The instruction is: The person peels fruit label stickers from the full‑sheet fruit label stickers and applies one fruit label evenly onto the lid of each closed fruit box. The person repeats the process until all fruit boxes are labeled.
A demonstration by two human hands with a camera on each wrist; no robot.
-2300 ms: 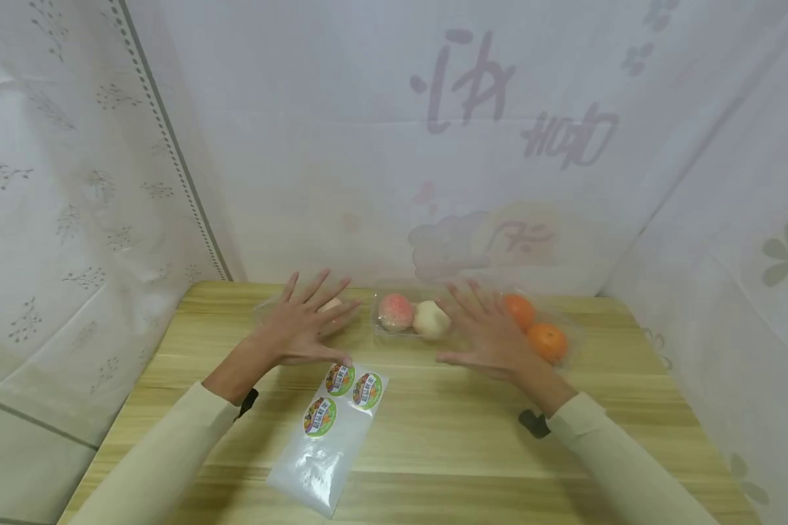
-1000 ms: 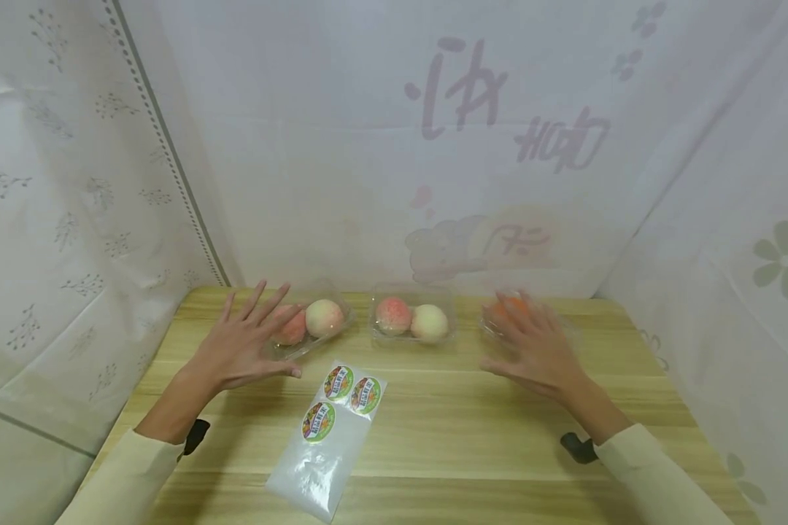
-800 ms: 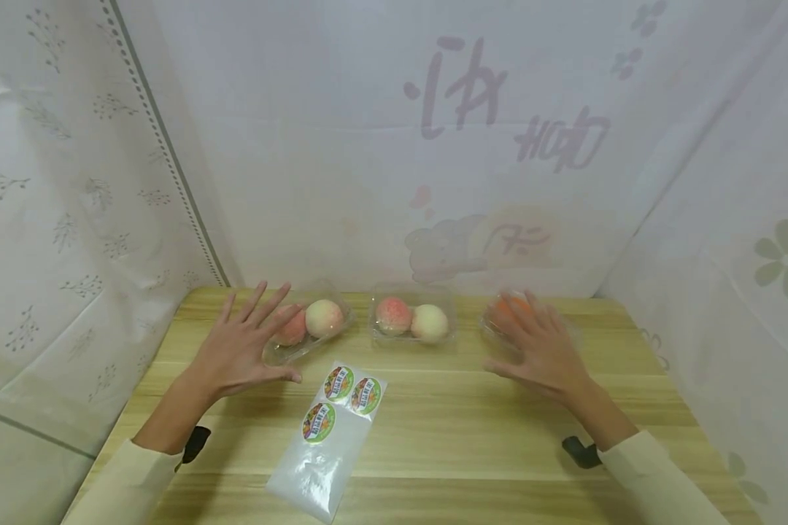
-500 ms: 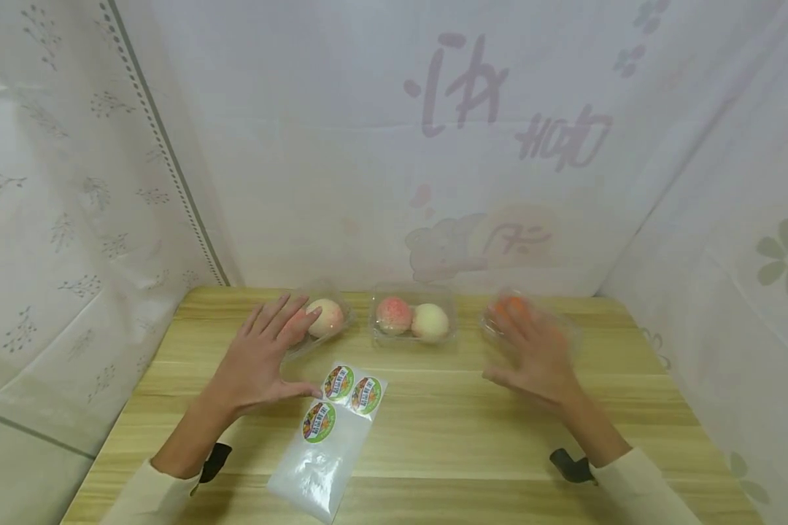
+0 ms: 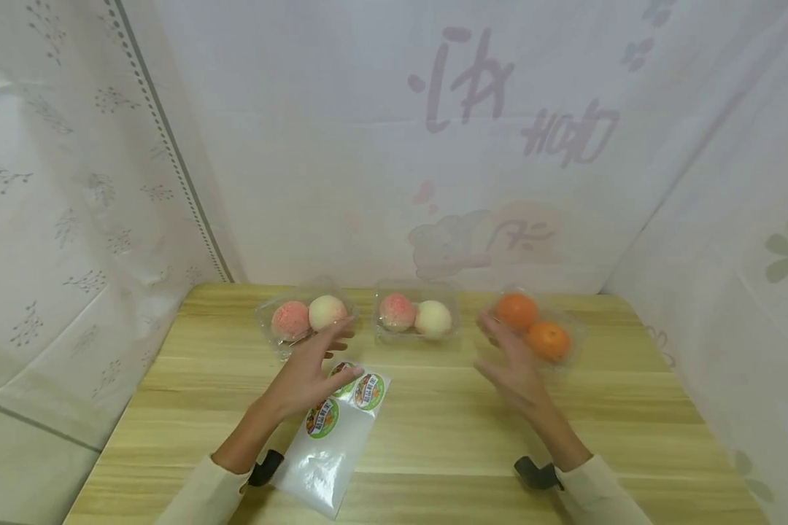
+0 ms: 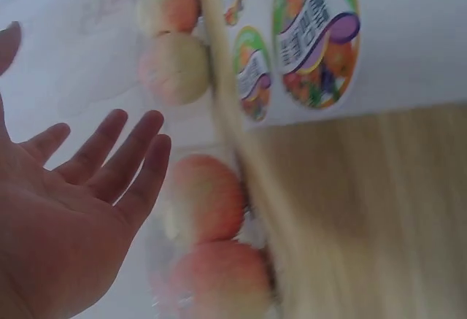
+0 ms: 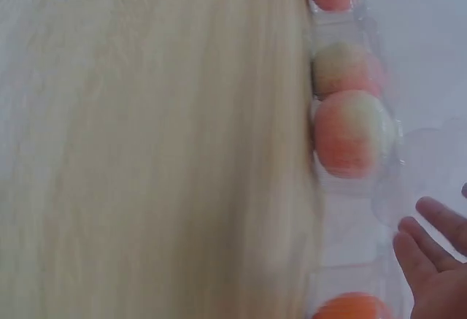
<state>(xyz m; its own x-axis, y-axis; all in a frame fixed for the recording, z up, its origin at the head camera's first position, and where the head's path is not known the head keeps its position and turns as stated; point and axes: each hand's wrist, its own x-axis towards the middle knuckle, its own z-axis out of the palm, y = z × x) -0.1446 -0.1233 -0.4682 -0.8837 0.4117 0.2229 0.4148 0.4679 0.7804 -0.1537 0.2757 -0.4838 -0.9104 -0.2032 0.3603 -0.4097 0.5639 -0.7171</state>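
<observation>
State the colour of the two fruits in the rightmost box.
Both fruits are orange, clearest in the head view.

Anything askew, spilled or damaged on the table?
No spill or damage visible. The left peach box and orange box sit angled, while the middle peach box is about square to the back edge of the table. The sticker sheet lies slanted too.

Peaches [image 5: 290, 321] in L box [image 5: 267, 313] & ctr box [image 5: 394, 338], oranges [image 5: 548, 340] in R box [image 5: 574, 337], sticker sheet [image 5: 331, 452] in front
</observation>
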